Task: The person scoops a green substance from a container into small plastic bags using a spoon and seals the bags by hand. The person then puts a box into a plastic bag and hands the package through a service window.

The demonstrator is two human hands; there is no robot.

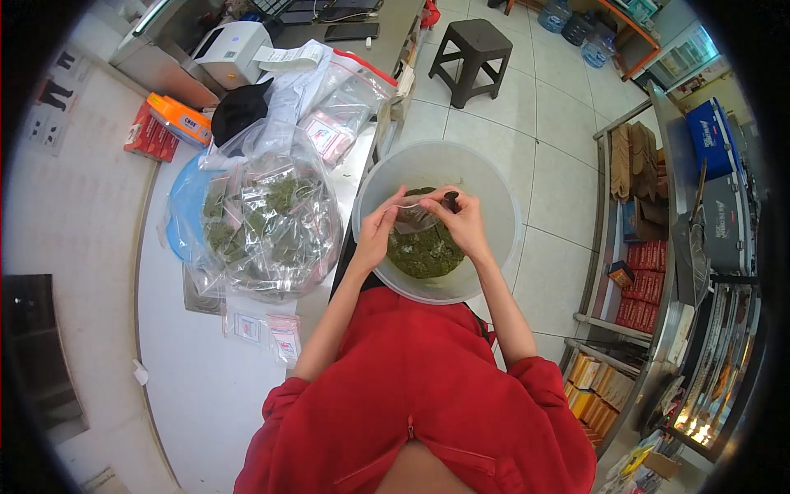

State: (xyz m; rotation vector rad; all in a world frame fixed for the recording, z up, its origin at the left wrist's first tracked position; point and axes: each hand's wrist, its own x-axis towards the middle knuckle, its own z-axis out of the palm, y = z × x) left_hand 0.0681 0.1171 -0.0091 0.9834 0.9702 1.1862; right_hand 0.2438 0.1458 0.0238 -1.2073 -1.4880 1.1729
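Above a translucent round tub (495, 247), my left hand (381, 228) and my right hand (462, 221) pinch the edges of a small clear bag (415, 218) between them. A dark object (450, 200), too small to make out, is also at my right hand's fingers. Green crumbly material (424, 253) covers the tub's bottom. To the left, a large clear plastic bag (276, 222) full of small bags of green material sits beside a blue basin (183, 210). Small printed packets (284, 336) lie on the white table near my left forearm.
A white printer (233, 53), an orange box (179, 119) and a black cap (240, 111) are at the table's back. A dark stool (471, 58) stands on the tiled floor ahead. Shelves (613, 321) with red and yellow boxes line the right side.
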